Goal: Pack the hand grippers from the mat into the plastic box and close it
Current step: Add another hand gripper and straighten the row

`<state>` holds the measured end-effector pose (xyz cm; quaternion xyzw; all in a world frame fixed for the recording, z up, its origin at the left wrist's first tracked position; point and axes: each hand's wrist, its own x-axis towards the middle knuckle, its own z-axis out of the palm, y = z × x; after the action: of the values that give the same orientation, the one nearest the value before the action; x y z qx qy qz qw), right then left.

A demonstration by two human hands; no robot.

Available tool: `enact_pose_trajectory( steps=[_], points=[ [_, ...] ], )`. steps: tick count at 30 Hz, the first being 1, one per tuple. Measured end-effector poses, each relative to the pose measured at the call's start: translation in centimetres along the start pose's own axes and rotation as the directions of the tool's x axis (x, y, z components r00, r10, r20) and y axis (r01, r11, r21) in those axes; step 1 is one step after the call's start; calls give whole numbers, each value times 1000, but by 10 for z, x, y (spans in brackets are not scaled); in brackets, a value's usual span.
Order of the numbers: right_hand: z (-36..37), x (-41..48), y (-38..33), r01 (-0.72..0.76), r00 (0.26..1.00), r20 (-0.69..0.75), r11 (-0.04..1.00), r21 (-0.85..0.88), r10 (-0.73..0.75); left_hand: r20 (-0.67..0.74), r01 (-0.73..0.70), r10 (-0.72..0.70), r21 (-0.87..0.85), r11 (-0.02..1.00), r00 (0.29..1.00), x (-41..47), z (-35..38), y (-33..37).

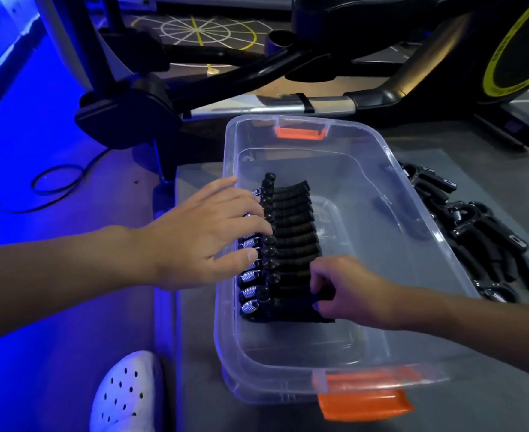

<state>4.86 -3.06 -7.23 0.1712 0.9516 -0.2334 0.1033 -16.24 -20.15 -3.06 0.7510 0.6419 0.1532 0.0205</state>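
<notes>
The plastic box (413,213) is free right of the packed row (291,244).

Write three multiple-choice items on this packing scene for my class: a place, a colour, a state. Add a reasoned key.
1. Where do the loose hand grippers lie? A. on the mat, right of the plastic box; B. left of the box; C. on the lid.
2. What colour are the box's latches? A. blue; B. orange; C. green.
3. What is the right hand doing? A. hanging empty; B. pressing the mat; C. pinching the nearest gripper.
Key: 1A, they lie heaped beside its right wall; 2B, both end latches show orange; 3C, its fingers curl round it.
</notes>
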Motion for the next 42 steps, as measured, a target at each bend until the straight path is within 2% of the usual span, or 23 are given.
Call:
enact_pose_trajectory(
  steps=[7,11,15,21,24,28,42],
  points=[
    [-2,-2,-1,57,998,53,967,-250,-45,-6,-4,4,1,1000,1000,1,0,0],
    [3,2,6,58,996,74,984,-166,-47,-4,-7,7,7,1000,1000,0,0,0],
    [4,4,13,-14,998,53,990,-143,21,-3,-7,7,8,1000,1000,1,0,0],
    [10,1,10,-261,965,50,959,109,257,0,-10,10,15,1000,1000,1,0,0],
    [10,3,10,-345,939,71,904,253,338,3,-9,9,18,1000,1000,1,0,0],
    [8,6,13,-443,890,72,821,359,449,11,-6,5,20,1000,1000,1,0,0],
    [15,6,15,-515,821,175,575,635,543,12,-6,6,26,1000,1000,1,0,0]
  ],
)
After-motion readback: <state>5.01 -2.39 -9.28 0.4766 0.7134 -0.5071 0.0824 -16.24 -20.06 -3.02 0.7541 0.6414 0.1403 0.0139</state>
